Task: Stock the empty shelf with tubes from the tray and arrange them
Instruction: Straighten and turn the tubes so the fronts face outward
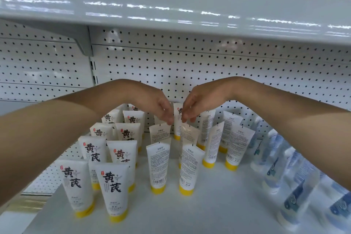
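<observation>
The left hand (161,107) and right hand (199,103) meet at the back row, fingers pinched narrow on the crimped top of one white tube (177,128) standing cap-down on the shelf (228,205) — likely to turn or straighten it. Rows of yellow-capped tubes (158,165) crowd the reach in front — clear bottles (281,165) stand just right.

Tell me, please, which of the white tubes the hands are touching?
The rear-centre tube between the left hand and right hand; unlike the label-back tubes in front of it, it shows black characters.
</observation>
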